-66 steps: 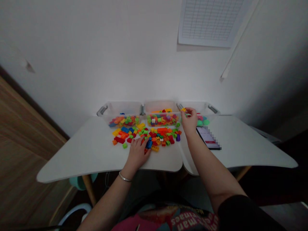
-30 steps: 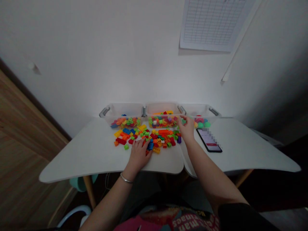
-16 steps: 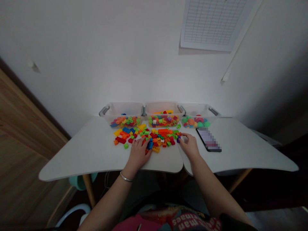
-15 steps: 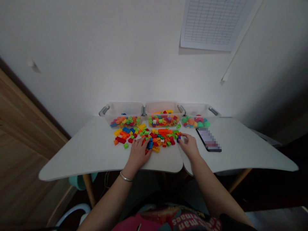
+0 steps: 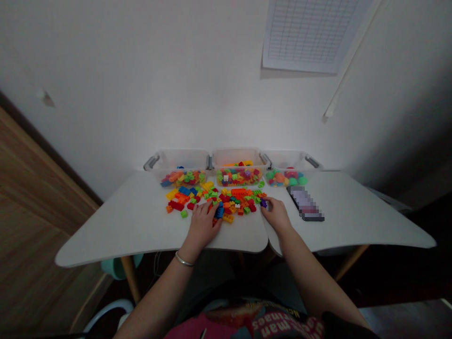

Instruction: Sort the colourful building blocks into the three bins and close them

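Pile [image 5: 223,197]: red, orange, yellow, green, blue mixed. Purple block [image 5: 263,203] at right end, blue block [image 5: 219,211] on near side. Far bins [image 5: 233,157] clear, latches [image 5: 152,162] grey. Table [image 5: 134,230] white. Phone [image 5: 306,204] dark-edged, pale screen, reddish patch. Sheet [image 5: 303,37] white, dark grid. Bracelet [image 5: 183,260] silver. Left panel [image 5: 26,207] brown, wood-grained.

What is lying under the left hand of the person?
At the edge of the left hand, by its thumb, a blue brick shows. Anything directly beneath the hand is covered.
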The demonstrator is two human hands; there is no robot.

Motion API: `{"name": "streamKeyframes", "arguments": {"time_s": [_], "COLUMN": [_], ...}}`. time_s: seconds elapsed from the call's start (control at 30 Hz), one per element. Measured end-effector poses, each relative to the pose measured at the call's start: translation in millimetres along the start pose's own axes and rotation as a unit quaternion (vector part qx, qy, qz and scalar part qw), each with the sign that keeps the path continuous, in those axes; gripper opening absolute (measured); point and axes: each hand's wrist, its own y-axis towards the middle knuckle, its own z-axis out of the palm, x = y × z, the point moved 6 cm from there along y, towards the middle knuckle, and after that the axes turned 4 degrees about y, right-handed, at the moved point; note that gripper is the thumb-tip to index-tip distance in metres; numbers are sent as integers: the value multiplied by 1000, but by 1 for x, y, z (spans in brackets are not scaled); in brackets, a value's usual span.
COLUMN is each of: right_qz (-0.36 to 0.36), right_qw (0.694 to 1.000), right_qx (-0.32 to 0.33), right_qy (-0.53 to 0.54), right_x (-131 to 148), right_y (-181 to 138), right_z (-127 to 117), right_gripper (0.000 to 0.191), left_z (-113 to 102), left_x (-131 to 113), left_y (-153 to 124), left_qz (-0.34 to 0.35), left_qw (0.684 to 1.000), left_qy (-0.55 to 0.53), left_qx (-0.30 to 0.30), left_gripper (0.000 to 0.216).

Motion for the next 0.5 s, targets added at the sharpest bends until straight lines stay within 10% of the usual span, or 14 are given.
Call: {"name": "streamKeyframes", "arguments": {"time_s": [0.5], "right_qz": [14], "right_qw": [988], "right_qx": [-120], "right_qy": [98], "right_x": [2], "right_y": [-2], "right_z": [-15], "right_gripper": [37], "left_z": [1], "left_x": [1], "left_y": [1], "left_qz": [-1], "left_qw": [1000], "left_qy": [0], "left_qx": [8], "left_gripper": [52]}}
